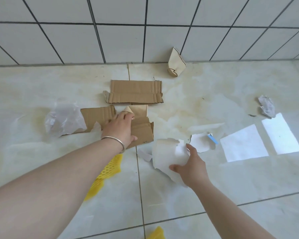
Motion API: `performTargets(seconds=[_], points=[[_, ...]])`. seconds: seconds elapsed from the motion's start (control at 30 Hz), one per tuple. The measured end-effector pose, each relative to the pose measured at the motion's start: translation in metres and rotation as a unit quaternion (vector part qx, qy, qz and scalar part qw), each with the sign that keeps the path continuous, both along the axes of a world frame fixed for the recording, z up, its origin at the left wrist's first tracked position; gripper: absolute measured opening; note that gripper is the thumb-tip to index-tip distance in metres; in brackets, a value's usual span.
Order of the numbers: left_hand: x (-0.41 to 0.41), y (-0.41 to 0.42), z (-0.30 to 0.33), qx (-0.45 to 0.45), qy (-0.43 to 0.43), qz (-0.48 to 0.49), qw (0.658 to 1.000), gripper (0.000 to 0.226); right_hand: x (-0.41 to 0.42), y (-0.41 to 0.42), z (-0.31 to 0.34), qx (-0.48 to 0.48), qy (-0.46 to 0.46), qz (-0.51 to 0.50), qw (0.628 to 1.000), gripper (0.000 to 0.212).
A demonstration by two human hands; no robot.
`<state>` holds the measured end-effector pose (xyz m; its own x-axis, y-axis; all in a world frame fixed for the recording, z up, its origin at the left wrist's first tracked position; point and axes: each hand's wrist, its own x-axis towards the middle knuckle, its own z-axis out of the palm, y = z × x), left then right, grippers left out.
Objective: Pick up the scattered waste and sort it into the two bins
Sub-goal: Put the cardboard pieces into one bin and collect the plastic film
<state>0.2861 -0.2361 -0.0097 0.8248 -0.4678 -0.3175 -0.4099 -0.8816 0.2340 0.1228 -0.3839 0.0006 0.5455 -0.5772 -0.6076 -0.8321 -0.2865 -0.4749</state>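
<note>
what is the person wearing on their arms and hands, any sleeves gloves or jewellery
Both forearms are bare, with no sleeves in view, and neither hand is gloved. The left hand has a thin, plain silver bangle round the wrist. The right hand and its wrist carry nothing: no ring, watch or band can be seen.
</note>
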Motion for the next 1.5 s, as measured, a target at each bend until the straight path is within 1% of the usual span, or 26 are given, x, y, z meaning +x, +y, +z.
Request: performTargets(seconds=[0.07, 0.13, 0.23, 0.3, 0.37, 0.47, 0.53, 0.57, 0.63, 0.7, 0.8, 0.83, 0.87, 0.93, 1.03, 1.07, 1.13, 1.23, 1.27, 1.33, 1.43, 1.5], points=[[-0.002, 0.000, -0.001, 0.021, -0.011, -0.020, 1.000, 0.068, -0.002, -0.010, 0.010, 0.022, -0.018, -0.049, 0.998, 0.080], [-0.005, 0.000, -0.001, 0.043, -0.023, -0.037, 0.998, 0.063, 0.001, -0.024, 0.020, 0.013, -0.038, -0.094, 0.995, 0.068], [-0.006, 0.002, 0.002, 0.051, -0.020, -0.043, 0.998, 0.043, 0.014, -0.049, 0.032, 0.008, -0.109, -0.172, 0.979, 0.048], [-0.006, 0.005, 0.009, 0.028, -0.009, -0.034, 0.999, 0.034, 0.027, -0.066, 0.036, 0.001, -0.124, -0.199, 0.972, 0.045], [-0.004, 0.005, 0.018, -0.013, -0.017, -0.028, 0.999, 0.030, 0.040, -0.080, 0.033, -0.024, -0.100, -0.193, 0.976, 0.052], [0.009, 0.001, 0.033, -0.063, -0.041, -0.011, 0.997, 0.032, 0.053, -0.087, 0.018, -0.094, -0.018, -0.137, 0.986, 0.069], [0.022, -0.005, 0.038, -0.090, -0.044, 0.003, 0.995, 0.035, 0.053, -0.084, 0.006, -0.104, 0.015, -0.111, 0.988, 0.071], [0.027, -0.008, 0.038, -0.102, -0.032, 0.011, 0.994, 0.036, 0.051, -0.081, 0.001, -0.104, 0.029, -0.102, 0.989, 0.070], [0.035, -0.014, 0.033, -0.123, 0.018, 0.033, 0.992, 0.037, 0.045, -0.075, -0.008, -0.112, 0.048, -0.089, 0.989, 0.068], [0.038, -0.017, 0.023, -0.109, 0.065, 0.033, 0.991, 0.036, 0.038, -0.068, -0.013, -0.114, 0.052, -0.091, 0.988, 0.062], [0.037, -0.015, 0.010, -0.013, 0.110, -0.001, 0.994, 0.044, 0.027, -0.061, -0.018, -0.096, 0.033, -0.100, 0.990, 0.053], [0.036, -0.015, 0.006, 0.018, 0.112, -0.013, 0.993, 0.044, 0.023, -0.060, -0.018, -0.090, 0.029, -0.100, 0.990, 0.051], [0.035, -0.015, 0.003, 0.033, 0.100, -0.023, 0.994, 0.040, 0.020, -0.059, -0.019, -0.086, 0.027, -0.100, 0.991, 0.049], [0.032, -0.015, 0.001, 0.029, 0.063, -0.029, 0.997, 0.025, 0.014, -0.059, -0.018, -0.078, 0.020, -0.107, 0.991, 0.048], [0.029, -0.016, 0.007, 0.013, 0.040, -0.020, 0.999, 0.021, 0.010, -0.061, -0.013, -0.042, -0.008, -0.147, 0.988, 0.049], [0.028, -0.016, 0.009, 0.001, 0.034, -0.012, 0.999, 0.020, 0.008, -0.062, -0.011, -0.028, -0.027, -0.160, 0.986, 0.048], [0.029, -0.015, 0.017, -0.058, 0.040, 0.040, 0.997, 0.020, 0.007, -0.060, -0.005, 0.002, -0.081, -0.179, 0.981, 0.049], [0.033, -0.010, 0.035, -0.157, 0.067, 0.132, 0.976, 0.028, 0.009, -0.052, 0.009, 0.044, -0.153, -0.186, 0.970, 0.053], [0.034, -0.007, 0.042, -0.178, 0.064, 0.151, 0.970, 0.029, 0.012, -0.047, 0.013, 0.048, -0.154, -0.169, 0.972, 0.053], [0.035, 0.000, 0.056, -0.208, 0.047, 0.176, 0.961, 0.028, 0.018, -0.034, 0.018, 0.058, -0.124, -0.119, 0.983, 0.051], [0.034, 0.020, 0.076, -0.248, 0.020, 0.223, 0.943, 0.017, 0.031, -0.003, 0.016, 0.123, -0.081, -0.041, 0.988, 0.047], [0.032, 0.037, 0.088, -0.262, 0.005, 0.253, 0.931, 0.018, 0.041, 0.021, 0.010, 0.122, -0.059, 0.026, 0.990, 0.045]])
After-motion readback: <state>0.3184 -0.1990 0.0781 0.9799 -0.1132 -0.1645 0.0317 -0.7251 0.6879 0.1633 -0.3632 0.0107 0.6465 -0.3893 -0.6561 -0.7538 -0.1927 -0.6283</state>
